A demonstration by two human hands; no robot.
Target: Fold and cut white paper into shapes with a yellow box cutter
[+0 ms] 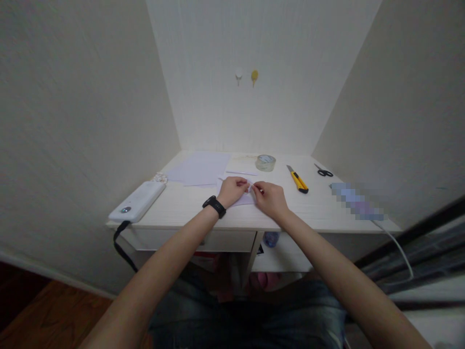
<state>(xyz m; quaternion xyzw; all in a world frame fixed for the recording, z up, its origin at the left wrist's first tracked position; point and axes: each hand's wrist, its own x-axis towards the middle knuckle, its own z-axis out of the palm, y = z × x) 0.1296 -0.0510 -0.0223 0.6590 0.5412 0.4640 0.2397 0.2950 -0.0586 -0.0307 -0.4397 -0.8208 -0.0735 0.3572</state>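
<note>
Left hand: the left hand (232, 190) sits at the centre of the frame, fingers curled down and pinching the small piece of paper (242, 198); a black wristband (214, 206) is on its wrist.
Right hand: the right hand (271, 198), just right of centre, has its fingers bent, the tips meeting the left hand's on the same paper.
Small piece of paper: lies flat on the white tabletop (319, 208), mostly hidden beneath both hands; its fold cannot be made out.
Sheets: pale loose sheets (199, 168) lie just above and left of the hands.
Tape roll: a clear tape roll (265, 163) stands above the hands.
Cutter: a yellow utility knife (298, 180) lies to the right of centre.
Scissors: black scissors (323, 170) lie further right.
White device: a white device (137, 201) rests at the tabletop's left edge.
</note>
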